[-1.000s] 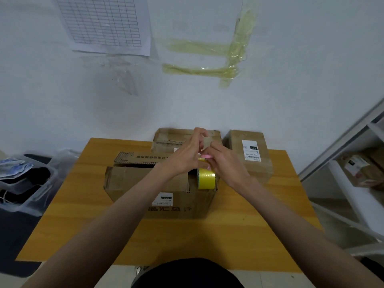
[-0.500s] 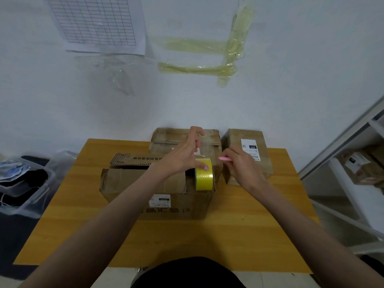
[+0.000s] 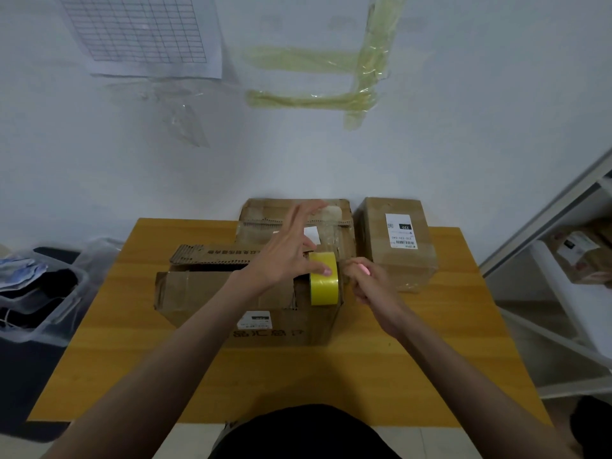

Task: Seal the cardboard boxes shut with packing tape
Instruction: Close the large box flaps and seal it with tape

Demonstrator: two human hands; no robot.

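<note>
A white wall backs the wooden table (image 3: 430, 359). The yellow tape roll (image 3: 324, 279) stands on the front cardboard box (image 3: 231, 293); left hand (image 3: 288, 256) steadies it with spread fingers, right hand (image 3: 367, 279) clenches a pink cutter (image 3: 364, 269). The roll looks light and stiff, best held by its rim.

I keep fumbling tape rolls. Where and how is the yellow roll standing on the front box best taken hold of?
The yellow tape roll stands on edge on the front box, its broad band facing the camera. Probably best gripped from above across its two flat sides, thumb on one, fingers on the other. The left hand already touches its left side there.
</note>
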